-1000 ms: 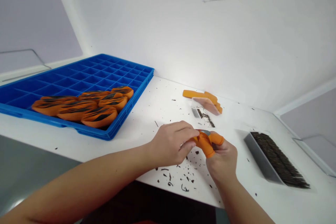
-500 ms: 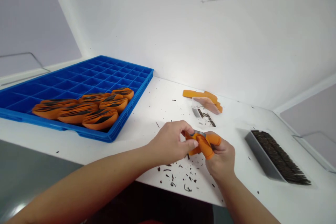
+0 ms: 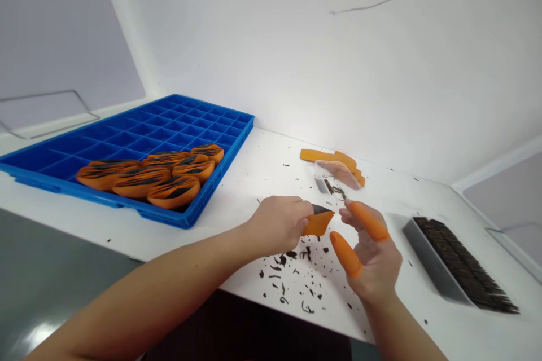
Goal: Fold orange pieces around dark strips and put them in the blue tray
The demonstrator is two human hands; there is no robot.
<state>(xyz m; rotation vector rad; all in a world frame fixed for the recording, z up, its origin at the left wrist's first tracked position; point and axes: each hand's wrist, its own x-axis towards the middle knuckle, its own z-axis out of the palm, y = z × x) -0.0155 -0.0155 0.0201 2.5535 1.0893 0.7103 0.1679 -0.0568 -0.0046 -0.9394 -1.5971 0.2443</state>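
Note:
My left hand (image 3: 282, 225) pinches a small orange paper piece with a dark inner face (image 3: 318, 223), folded and tilted over the table's front. Just right of it, my right hand (image 3: 375, 254) is open, thumb and forefinger apart, with nothing between them. Orange finger cots (image 3: 368, 220) cover that thumb and forefinger. Beneath both hands, dark crumbs and slivers (image 3: 311, 282) lie scattered on the white table. To the left, several bundles of folded orange pieces with dark layers (image 3: 174, 192) fill the near right cells of a blue divided tray (image 3: 186, 220).
At the right stands a grey open box (image 3: 436, 262) packed with thin dark brown strips (image 3: 461, 262). Farther back lie flat orange pieces (image 3: 317, 155) beside a small clear container (image 3: 339, 174) with dark bits near it. A white wall (image 3: 296, 56) rises behind the table.
My right hand has let go of the orange piece and moved right, its thumb and forefinger spreading. My left hand still holds the piece. The view has shifted slightly.

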